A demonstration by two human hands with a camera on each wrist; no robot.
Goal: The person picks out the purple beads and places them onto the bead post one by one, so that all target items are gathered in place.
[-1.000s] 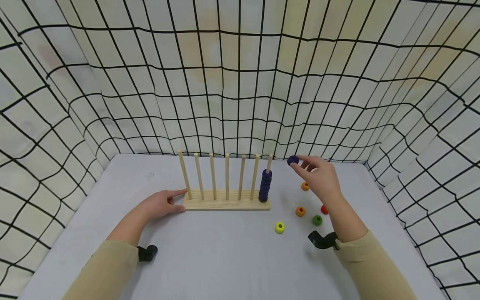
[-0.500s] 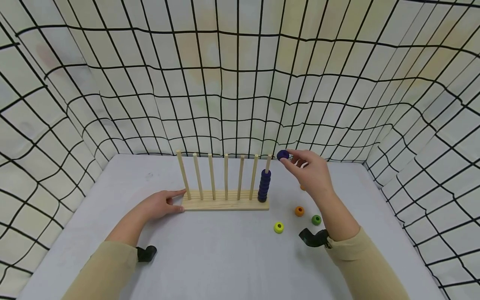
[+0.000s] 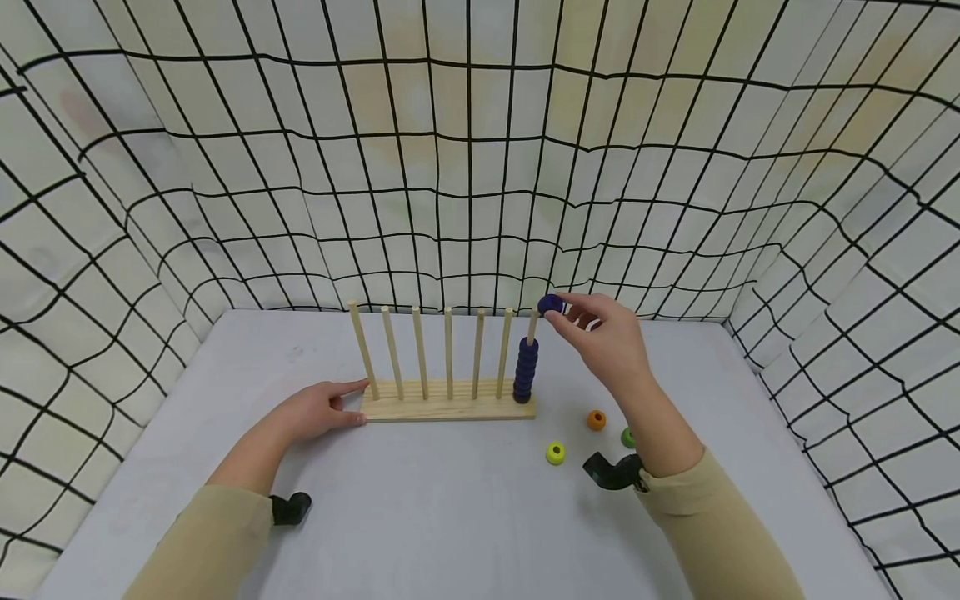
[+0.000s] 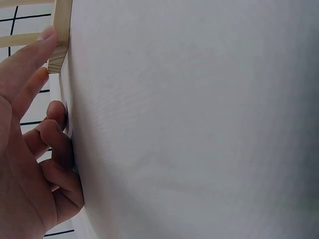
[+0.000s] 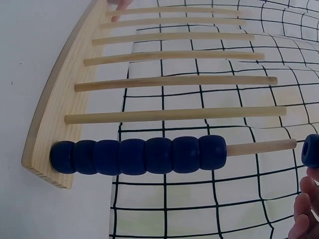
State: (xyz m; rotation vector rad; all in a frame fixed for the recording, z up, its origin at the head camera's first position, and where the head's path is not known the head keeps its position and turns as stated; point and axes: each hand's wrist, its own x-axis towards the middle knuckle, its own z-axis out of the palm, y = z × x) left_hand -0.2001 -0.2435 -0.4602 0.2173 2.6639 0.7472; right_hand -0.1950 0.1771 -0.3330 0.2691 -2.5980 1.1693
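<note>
A wooden peg stand [image 3: 448, 408] with a row of upright pegs stands on the white table. Its rightmost peg carries a stack of dark blue beads [image 3: 526, 371], and the peg's bare tip pokes out above them. My right hand [image 3: 611, 337] pinches another dark blue bead [image 3: 550, 304] between thumb and fingertips, just right of that tip. In the right wrist view the held bead [image 5: 312, 151] is a small gap away from the peg's end, its hole facing it. My left hand [image 3: 315, 412] grips the stand's left end between thumb and index finger, its other fingers curled near the table.
Loose beads lie right of the stand: an orange one [image 3: 596, 420], a yellow one [image 3: 555, 453] and a green one [image 3: 627, 437] partly covered by the right forearm. A black grid net [image 3: 468, 192] over pale walls surrounds the table at the back and sides.
My right hand has carried the blue bead left and slightly up, from well right of the rightmost peg to beside its tip. The left hand stays on the stand's end.
</note>
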